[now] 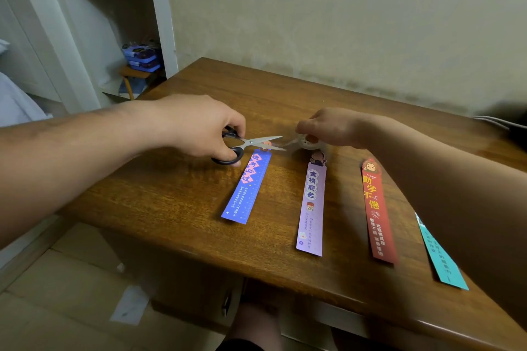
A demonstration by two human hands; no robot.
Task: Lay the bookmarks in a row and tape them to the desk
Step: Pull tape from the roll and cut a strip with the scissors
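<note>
**Figure. Cutting of tape above a row of bookmarks.** Four bookmarks are shown laid lengthwise on the wooden desk (171,194): a blue bookmark (246,188), a lilac bookmark (312,208), a red bookmark (376,211) and a teal bookmark (442,259), the last partly hidden by the right forearm. Gaps are left between them, so that each top end can be reached on its own.

The scissors (256,143) are gripped in the left hand (199,125), with fingers curled through the black loops and the blades parted just above the top of the blue bookmark. The tape roll (306,143) is pinched in the curled fingers of the right hand (333,128), just beyond the top of the lilac bookmark. A short strip of tape (289,143) is drawn from the roll toward the open blades, and it is judged to be held taut so that a clean cut can be made. Whether any bookmark is already taped cannot be told.

The lower ends of the lilac, red and teal bookmarks lie near the desk's front edge. Bare wood is left behind the hands up to the wall, and to the left of the blue bookmark.
</note>
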